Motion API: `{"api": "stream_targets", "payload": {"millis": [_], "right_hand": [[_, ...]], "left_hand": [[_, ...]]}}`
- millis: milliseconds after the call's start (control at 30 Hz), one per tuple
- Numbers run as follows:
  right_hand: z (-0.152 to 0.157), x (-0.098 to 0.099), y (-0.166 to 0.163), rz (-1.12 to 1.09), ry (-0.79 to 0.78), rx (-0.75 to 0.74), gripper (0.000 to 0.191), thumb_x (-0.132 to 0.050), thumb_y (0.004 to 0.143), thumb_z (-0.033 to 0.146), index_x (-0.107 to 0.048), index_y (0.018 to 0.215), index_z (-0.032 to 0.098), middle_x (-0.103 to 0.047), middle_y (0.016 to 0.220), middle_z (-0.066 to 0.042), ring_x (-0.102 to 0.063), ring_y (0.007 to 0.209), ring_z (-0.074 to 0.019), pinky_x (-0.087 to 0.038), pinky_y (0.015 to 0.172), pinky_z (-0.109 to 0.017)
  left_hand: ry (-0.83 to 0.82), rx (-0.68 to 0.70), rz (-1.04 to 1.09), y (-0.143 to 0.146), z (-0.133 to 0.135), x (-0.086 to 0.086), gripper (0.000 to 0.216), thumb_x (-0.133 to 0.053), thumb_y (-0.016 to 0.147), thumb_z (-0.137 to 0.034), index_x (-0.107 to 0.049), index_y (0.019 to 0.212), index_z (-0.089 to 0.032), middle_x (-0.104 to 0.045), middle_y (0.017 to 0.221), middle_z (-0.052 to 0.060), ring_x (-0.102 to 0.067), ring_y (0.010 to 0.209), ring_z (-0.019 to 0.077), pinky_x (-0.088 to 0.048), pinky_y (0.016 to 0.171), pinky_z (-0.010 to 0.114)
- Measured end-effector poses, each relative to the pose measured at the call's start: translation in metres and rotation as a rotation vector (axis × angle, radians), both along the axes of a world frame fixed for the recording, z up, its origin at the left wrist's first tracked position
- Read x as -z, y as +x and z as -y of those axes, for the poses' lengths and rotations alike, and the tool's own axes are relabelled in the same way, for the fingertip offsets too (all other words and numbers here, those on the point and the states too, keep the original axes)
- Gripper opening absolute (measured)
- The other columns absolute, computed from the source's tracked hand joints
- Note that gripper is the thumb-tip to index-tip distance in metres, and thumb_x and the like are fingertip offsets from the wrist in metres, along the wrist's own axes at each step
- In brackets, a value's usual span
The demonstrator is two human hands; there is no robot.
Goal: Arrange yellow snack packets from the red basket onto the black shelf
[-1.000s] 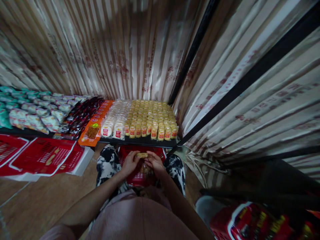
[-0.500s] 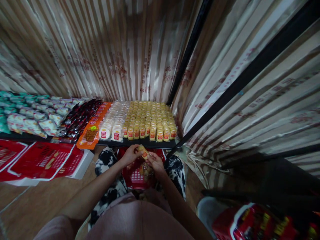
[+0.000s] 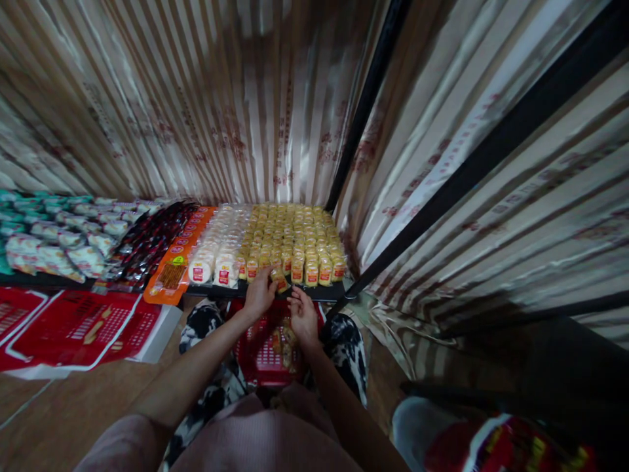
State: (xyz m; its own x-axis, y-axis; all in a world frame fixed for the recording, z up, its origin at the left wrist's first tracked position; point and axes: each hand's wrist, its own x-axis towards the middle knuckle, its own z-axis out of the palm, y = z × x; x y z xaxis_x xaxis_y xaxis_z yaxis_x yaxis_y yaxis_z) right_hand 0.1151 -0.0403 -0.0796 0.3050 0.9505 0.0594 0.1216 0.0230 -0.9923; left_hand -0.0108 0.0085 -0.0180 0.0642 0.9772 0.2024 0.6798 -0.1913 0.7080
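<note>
My left hand pinches a small yellow wrapped snack packet at the front edge of the black shelf. Just right of it, my right hand is off the packet, fingers partly curled and apart with nothing seen in them. Behind both hands stand many rows of matching yellow packets. Below, between my knees, a red basket holds several small wrapped snacks.
Left along the shelf lie white round packets, an orange snack bag, dark red packets and white-and-green packets. Red bags lie at the left. A black pole slants by the shelf's right end, before curtains.
My left hand has carried the yellow packet forward to the shelf's front row. My right hand has let go of it and moved slightly apart.
</note>
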Motion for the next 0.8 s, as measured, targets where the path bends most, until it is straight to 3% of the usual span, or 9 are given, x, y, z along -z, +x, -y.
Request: {"api": "stream_targets", "payload": {"millis": [133,333,567,800], "right_hand": [[-0.014,-0.011,0.004,0.386,0.093,-0.082,0.047,-0.037,0.08,0.012,-0.053,0.122,0.022,-0.054,0.115,-0.009,-0.058,0.096,-0.0176,-0.046,0.09,-0.034],[-0.035,-0.01,0.014,0.712,0.126,-0.137,0.059,-0.037,0.076,0.005,-0.045,0.132,0.025,-0.056,0.091,-0.009,-0.053,0.087,-0.0202,-0.046,0.086,-0.033],[-0.038,-0.003,0.024,0.727,0.113,-0.109,0.059,-0.033,0.075,0.004,-0.048,0.129,0.023,-0.053,0.094,-0.008,-0.052,0.089,-0.0191,-0.046,0.087,-0.033],[-0.037,0.002,0.026,0.643,0.143,-0.149,0.06,-0.034,0.075,0.005,-0.042,0.132,0.024,-0.053,0.104,-0.008,-0.054,0.094,-0.0176,-0.046,0.09,-0.034]], "left_hand": [[0.019,-0.005,-0.052,0.005,-0.01,0.001,0.04,-0.048,0.08,-0.012,-0.048,0.12,-0.014,-0.056,0.115,0.012,-0.052,0.108,0.0228,-0.041,0.095,0.04],[0.033,0.01,-0.035,0.016,-0.016,0.01,0.041,-0.047,0.081,-0.015,-0.044,0.122,-0.014,-0.054,0.117,0.013,-0.052,0.109,0.0226,-0.041,0.095,0.042],[0.026,0.04,-0.104,0.028,-0.021,0.009,0.035,-0.042,0.083,-0.013,-0.044,0.118,-0.014,-0.053,0.114,0.014,-0.053,0.104,0.0225,-0.044,0.09,0.04],[0.056,-0.036,-0.21,0.037,-0.021,0.01,0.037,-0.041,0.085,-0.018,-0.041,0.122,-0.016,-0.045,0.114,0.014,-0.054,0.096,0.0209,-0.049,0.076,0.032]]}}
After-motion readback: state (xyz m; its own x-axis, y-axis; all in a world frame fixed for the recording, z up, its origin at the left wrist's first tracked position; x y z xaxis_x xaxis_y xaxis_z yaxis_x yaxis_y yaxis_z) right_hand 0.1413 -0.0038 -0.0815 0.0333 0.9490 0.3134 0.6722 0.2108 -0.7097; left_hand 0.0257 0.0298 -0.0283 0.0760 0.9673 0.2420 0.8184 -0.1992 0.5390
